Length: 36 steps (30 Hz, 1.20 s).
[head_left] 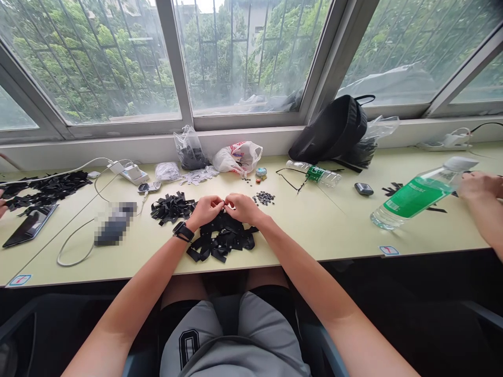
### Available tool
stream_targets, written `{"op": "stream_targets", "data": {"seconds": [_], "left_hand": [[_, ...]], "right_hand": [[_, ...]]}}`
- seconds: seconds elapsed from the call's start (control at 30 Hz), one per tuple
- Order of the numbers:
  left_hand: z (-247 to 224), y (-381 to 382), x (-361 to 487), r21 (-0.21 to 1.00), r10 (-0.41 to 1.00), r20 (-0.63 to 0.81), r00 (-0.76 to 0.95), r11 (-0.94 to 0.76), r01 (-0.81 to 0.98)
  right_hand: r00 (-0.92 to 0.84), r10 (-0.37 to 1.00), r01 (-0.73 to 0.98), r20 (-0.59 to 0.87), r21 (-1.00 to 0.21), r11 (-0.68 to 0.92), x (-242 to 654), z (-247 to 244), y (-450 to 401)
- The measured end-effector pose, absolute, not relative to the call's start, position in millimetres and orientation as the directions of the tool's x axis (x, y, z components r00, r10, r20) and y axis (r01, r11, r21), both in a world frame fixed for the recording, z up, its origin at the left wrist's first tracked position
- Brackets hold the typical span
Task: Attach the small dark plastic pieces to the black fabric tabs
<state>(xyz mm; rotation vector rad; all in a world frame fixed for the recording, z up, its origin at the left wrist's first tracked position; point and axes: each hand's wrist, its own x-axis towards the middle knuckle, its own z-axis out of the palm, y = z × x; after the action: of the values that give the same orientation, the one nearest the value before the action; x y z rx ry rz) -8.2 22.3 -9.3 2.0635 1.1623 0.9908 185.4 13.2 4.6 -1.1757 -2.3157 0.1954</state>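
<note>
My left hand, with a black watch on its wrist, is closed in a pinch. My right hand meets it fingertip to fingertip, also pinching. Between them is a small dark piece that looks like a black strip, mostly covered by the fingers. Right below the hands lies a heap of black strips, some with small shiny dots. Another heap of black strips is left of my left hand. Small dark round buttons lie scattered just beyond my right hand.
Behind stand a bag of dark pieces, a white plastic bag and a black backpack. Glasses and a lying bottle are right of centre. A green-labelled bottle tilts near another person's hand. Cables and a phone lie left.
</note>
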Motion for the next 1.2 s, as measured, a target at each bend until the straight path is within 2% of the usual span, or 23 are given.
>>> {"op": "stream_targets", "data": {"seconds": [0.77, 1.03, 1.2], "left_hand": [[-8.8, 23.6, -8.4, 0.762, 0.881, 0.323, 0.346, -0.459, 0.457], [-7.9, 26.2, -9.8, 0.834, 0.907, 0.277, 0.318, -0.391, 0.39], [-9.7, 27.4, -9.8, 0.836, 0.907, 0.265, 0.326, -0.385, 0.391]], "right_hand": [[-0.48, 0.787, 0.697, 0.388, -0.375, 0.611, 186.1, 6.0, 14.0], [-0.454, 0.79, 0.686, 0.412, -0.404, 0.605, 187.0, 5.2, 16.6], [-0.46, 0.791, 0.689, 0.402, -0.4, 0.604, 187.5, 4.4, 17.5]]}}
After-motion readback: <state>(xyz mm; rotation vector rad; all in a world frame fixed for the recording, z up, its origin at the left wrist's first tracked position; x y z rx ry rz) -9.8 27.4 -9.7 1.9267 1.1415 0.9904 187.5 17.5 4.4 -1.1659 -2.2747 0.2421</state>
